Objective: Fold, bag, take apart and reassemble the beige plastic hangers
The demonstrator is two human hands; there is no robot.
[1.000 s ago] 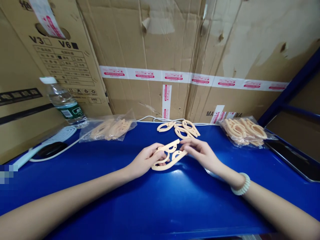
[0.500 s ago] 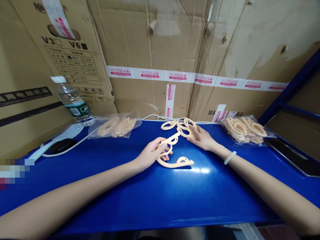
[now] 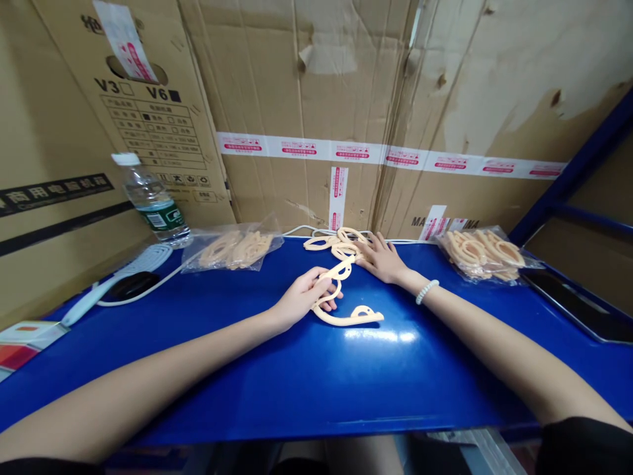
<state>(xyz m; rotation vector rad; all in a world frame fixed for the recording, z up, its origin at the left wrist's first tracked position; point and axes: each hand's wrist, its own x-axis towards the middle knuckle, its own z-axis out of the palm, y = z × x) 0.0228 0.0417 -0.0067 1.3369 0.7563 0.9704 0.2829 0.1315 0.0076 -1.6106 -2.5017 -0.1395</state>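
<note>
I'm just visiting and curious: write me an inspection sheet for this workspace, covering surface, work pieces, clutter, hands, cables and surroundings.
Surface: glossy blue tabletop, reflecting light.
Work pieces: one curved pale-orange piece in hand; loose pieces grouped at the back; more in a left bag and right bag.
Clutter: water bottle, black rounded object, dark flat device.
Hands: left grips the curved piece; right, fingers spread, is over the loose pieces, contact unclear.
Cables: white cable at left; white cabling along the back.
Surroundings: cardboard behind, taped.
</note>
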